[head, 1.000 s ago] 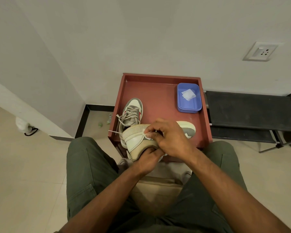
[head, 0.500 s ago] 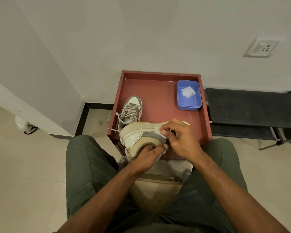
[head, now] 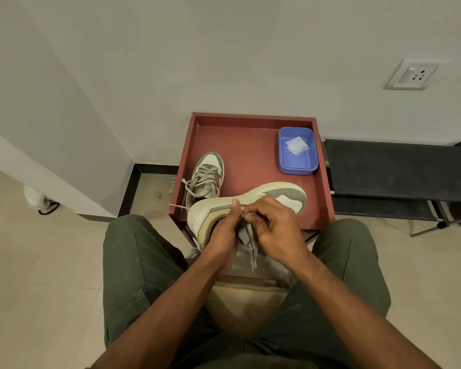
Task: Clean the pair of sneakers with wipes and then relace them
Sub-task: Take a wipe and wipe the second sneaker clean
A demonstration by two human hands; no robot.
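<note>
Left hand [head: 224,233] grips sneaker [head: 250,201]; right hand [head: 274,230] pinches lace [head: 246,214]; red tray [head: 250,153], tiled floor.

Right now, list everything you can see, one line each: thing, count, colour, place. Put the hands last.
tray: 1, red-brown, against the wall ahead of the knees
laced sneaker: 1, grey and cream with red, on the tray's left side
held sneaker: 1, cream and grey, on its side over the tray's near edge
lace: 1, grey, hanging from the held sneaker between the hands
tub: 1, blue, tray's far right corner
wipe: 1, white, in the tub
rack: 1, black, right of the tray
socket: 1, white, on the wall upper right
left hand: grips the held sneaker
right hand: pinches the lace
</note>
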